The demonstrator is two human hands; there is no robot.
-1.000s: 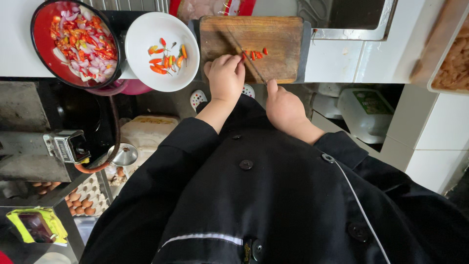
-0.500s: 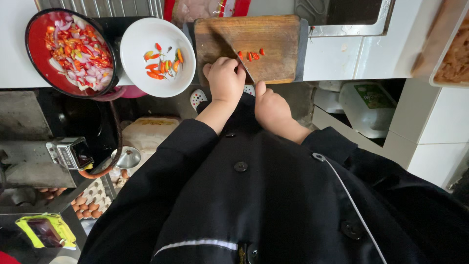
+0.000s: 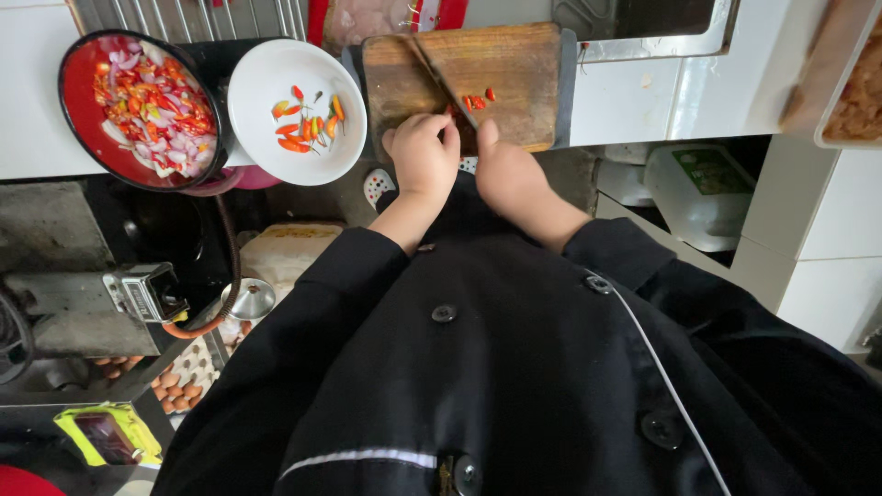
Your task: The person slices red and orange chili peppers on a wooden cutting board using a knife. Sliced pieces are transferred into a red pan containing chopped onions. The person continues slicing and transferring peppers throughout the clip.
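Observation:
A wooden cutting board [image 3: 514, 64] lies on the white counter, with cut red chilli pieces [image 3: 476, 99] near its front edge. My left hand [image 3: 423, 154] is closed in a fist on the handle of a knife [image 3: 439, 75], whose blade slants across the board toward the chillies. Close beside it, my right hand [image 3: 507, 173] rests at the board's front edge, its fingertip pressing on the chilli by the blade. Left of the board, a white bowl [image 3: 276, 138] holds whole red and orange chillies [image 3: 308, 124].
A red bowl [image 3: 78, 138] of chopped shallots and chillies stands at the far left. A tray of raw meat [image 3: 377, 14] and a sink [image 3: 643, 37] lie behind the board. Below the counter are a tray of eggs [image 3: 179, 386], a gas regulator [image 3: 142, 294] and a plastic jug [image 3: 703, 188].
My right hand has moved up from below the counter edge to the board, next to my left hand. The knife stays on the chilli pieces.

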